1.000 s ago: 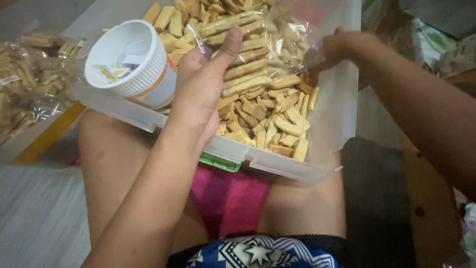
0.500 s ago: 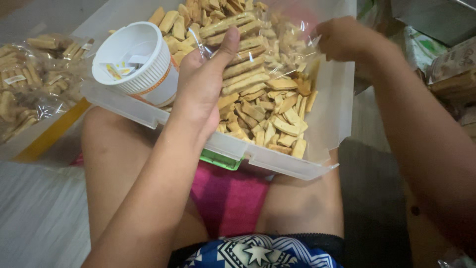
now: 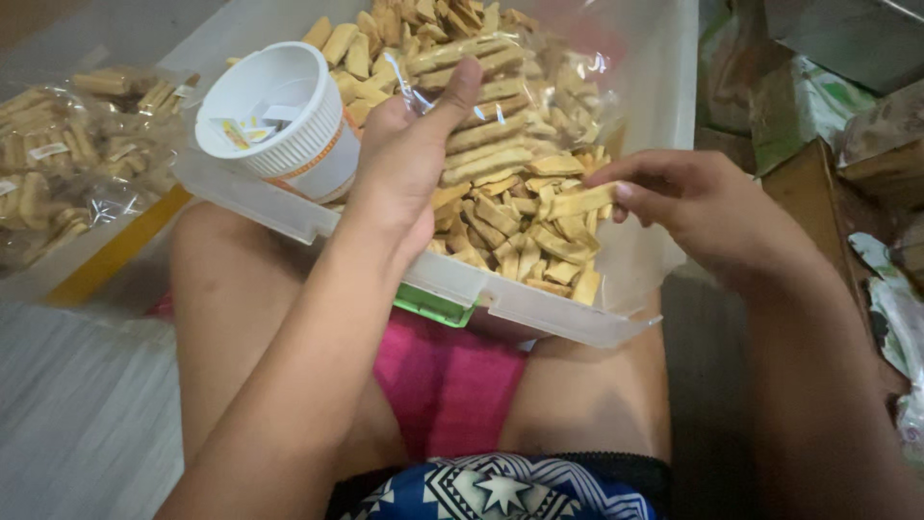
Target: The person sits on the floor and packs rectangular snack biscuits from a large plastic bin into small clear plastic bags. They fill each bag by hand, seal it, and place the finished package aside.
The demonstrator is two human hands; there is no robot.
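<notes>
- Holding a clear bag of biscuit sticks [image 3: 500, 125], my left hand [image 3: 409, 169] has its fingers curled round the bag
- My right hand [image 3: 693, 217] pinches one biscuit stick [image 3: 577, 200] between thumb and fingers
- Under both hands sits a clear plastic box [image 3: 539, 313] with a pile of loose sticks [image 3: 515, 241] in it
- Just left of my left hand stands a white cup [image 3: 279, 120] with small paper bits inside
- Far to the left lie more filled bags [image 3: 67, 159]

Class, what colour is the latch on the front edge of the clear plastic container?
Green latch, best seen in the head view.
</notes>
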